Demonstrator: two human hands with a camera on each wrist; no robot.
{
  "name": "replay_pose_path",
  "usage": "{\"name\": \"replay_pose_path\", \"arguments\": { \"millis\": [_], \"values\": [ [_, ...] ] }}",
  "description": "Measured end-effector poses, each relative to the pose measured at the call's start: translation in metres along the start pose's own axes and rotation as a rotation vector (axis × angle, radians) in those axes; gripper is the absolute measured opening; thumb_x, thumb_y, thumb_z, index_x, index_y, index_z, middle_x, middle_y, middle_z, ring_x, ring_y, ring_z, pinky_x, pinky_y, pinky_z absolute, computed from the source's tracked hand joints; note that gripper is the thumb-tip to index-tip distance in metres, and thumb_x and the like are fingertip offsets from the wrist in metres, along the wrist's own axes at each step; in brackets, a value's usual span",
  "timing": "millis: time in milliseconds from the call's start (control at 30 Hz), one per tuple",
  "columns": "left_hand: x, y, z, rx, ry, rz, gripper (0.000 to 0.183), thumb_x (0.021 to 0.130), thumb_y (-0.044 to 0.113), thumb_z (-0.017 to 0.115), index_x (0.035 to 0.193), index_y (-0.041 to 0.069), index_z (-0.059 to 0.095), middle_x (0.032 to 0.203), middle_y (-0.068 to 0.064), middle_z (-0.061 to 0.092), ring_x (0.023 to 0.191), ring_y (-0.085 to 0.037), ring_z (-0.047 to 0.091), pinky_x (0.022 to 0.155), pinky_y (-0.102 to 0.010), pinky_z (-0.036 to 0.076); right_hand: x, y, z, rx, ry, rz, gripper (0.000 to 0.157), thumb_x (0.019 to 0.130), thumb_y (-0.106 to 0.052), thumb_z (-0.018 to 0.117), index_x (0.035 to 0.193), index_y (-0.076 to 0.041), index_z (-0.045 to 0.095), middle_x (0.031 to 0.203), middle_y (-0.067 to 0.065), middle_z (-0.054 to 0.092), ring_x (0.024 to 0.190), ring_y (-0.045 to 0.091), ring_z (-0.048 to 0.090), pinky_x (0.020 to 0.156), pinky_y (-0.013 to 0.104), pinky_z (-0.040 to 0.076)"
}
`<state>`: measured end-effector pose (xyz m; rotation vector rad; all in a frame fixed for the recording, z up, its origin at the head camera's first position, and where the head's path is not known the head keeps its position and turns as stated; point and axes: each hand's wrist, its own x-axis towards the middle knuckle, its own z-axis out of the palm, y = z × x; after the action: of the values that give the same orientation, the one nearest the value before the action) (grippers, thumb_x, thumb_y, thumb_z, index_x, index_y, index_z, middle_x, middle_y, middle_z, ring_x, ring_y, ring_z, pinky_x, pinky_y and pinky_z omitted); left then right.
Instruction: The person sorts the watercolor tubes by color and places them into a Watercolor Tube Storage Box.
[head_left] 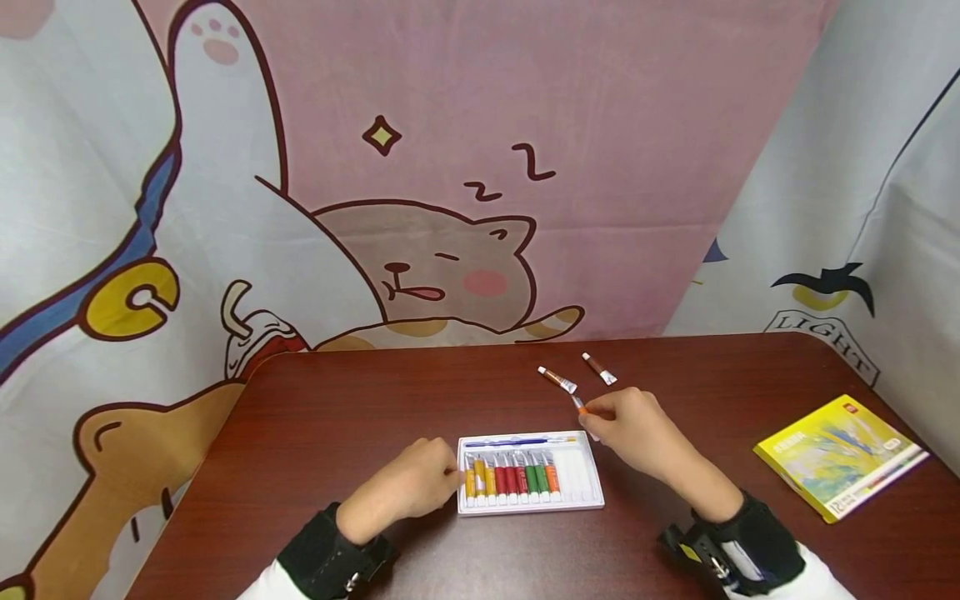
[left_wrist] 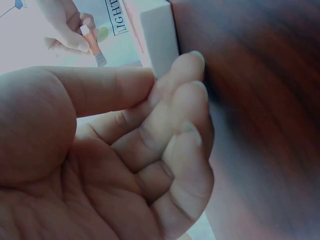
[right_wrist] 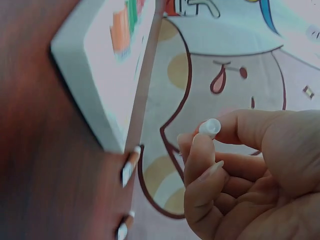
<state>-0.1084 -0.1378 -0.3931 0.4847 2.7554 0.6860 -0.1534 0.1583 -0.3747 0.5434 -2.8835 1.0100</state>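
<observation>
A white plastic tray (head_left: 590, 477) of paint tubes lies on the table. My left hand (head_left: 422, 477) is at its left edge, and the left wrist view has thumb and fingertips pinching the tray's white rim (left_wrist: 159, 37). My right hand (head_left: 636, 429) pinches an orange paint tube (head_left: 580, 406) just beyond the tray's right end. Its white cap (right_wrist: 210, 128) points toward the right wrist camera. Inside the tray, yellow, red, green and orange tubes (head_left: 511, 481) stand in a row, with a blue paintbrush (head_left: 517, 442) along the back.
Two brown paint tubes, one nearer (head_left: 557, 380) and one farther right (head_left: 600, 369), lie behind the tray. A yellow box (head_left: 840, 458) rests at the table's right side. Behind the dark red table (head_left: 360, 392) hangs a cartoon-printed cloth (head_left: 622, 167).
</observation>
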Motion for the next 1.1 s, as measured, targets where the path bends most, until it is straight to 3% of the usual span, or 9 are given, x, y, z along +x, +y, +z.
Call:
{"name": "replay_pose_path", "arguments": {
  "millis": [200, 333, 433, 567, 900, 1100],
  "values": [
    [0.0, 0.001, 0.0, 0.001, 0.004, 0.007, 0.041, 0.09, 0.02, 0.061, 0.05, 0.016, 0.054, 0.047, 0.009, 0.036, 0.043, -0.007, 0.036, 0.04, -0.023, 0.029, -0.013, -0.012, 0.015, 0.004, -0.035, 0.007, 0.01, 0.081, -0.014, 0.069, 0.086, -0.007, 0.074, 0.075, -0.002, 0.066, 0.054, 0.006, 0.047, 0.045, 0.024, 0.04],
    [0.0, 0.0, 0.0, 0.0, 0.007, 0.015, 0.042, 0.09, 0.019, 0.061, 0.049, 0.017, 0.053, 0.047, 0.009, 0.035, 0.042, -0.006, 0.036, 0.04, -0.022, 0.029, -0.02, -0.016, 0.022, -0.01, -0.062, -0.03, 0.009, 0.08, -0.013, 0.07, 0.085, -0.009, 0.075, 0.062, -0.007, 0.059, 0.048, 0.003, 0.038, 0.041, 0.02, 0.031],
    [0.0, 0.0, 0.0, -0.003, 0.007, 0.014, 0.043, 0.09, 0.019, 0.061, 0.048, 0.018, 0.051, 0.047, 0.01, 0.034, 0.042, -0.006, 0.035, 0.04, -0.022, 0.028, -0.024, -0.018, 0.026, -0.024, -0.079, -0.067, 0.005, 0.08, -0.013, 0.069, 0.077, -0.013, 0.074, 0.052, -0.011, 0.045, 0.046, 0.001, 0.03, 0.041, 0.018, 0.024],
    [-0.001, 0.0, 0.0, -0.002, 0.009, 0.01, 0.044, 0.09, 0.019, 0.061, 0.048, 0.019, 0.05, 0.047, 0.01, 0.034, 0.042, -0.006, 0.035, 0.04, -0.022, 0.028, -0.026, -0.02, 0.031, -0.052, -0.103, -0.047, 0.009, 0.079, -0.016, 0.071, 0.07, -0.016, 0.072, 0.05, -0.013, 0.04, 0.047, 0.001, 0.03, 0.041, 0.018, 0.022],
    [0.0, 0.0, 0.0, -0.002, 0.006, 0.013, 0.042, 0.09, 0.019, 0.061, 0.049, 0.017, 0.053, 0.047, 0.01, 0.035, 0.043, -0.007, 0.036, 0.041, -0.022, 0.03, -0.025, -0.016, 0.044, -0.104, -0.111, -0.029, 0.005, 0.076, -0.02, 0.074, 0.076, -0.015, 0.075, 0.061, -0.011, 0.059, 0.048, 0.003, 0.04, 0.04, 0.021, 0.031],
    [0.0, 0.001, -0.001, -0.011, -0.005, 0.0, 0.038, 0.09, 0.019, 0.061, 0.052, 0.016, 0.059, 0.048, 0.009, 0.038, 0.043, -0.007, 0.038, 0.041, -0.023, 0.031, -0.025, -0.014, 0.047, -0.111, -0.08, -0.045, 0.008, 0.075, -0.024, 0.076, 0.071, -0.019, 0.073, 0.06, -0.013, 0.06, 0.048, 0.002, 0.044, 0.043, 0.023, 0.038]
  ]
}}
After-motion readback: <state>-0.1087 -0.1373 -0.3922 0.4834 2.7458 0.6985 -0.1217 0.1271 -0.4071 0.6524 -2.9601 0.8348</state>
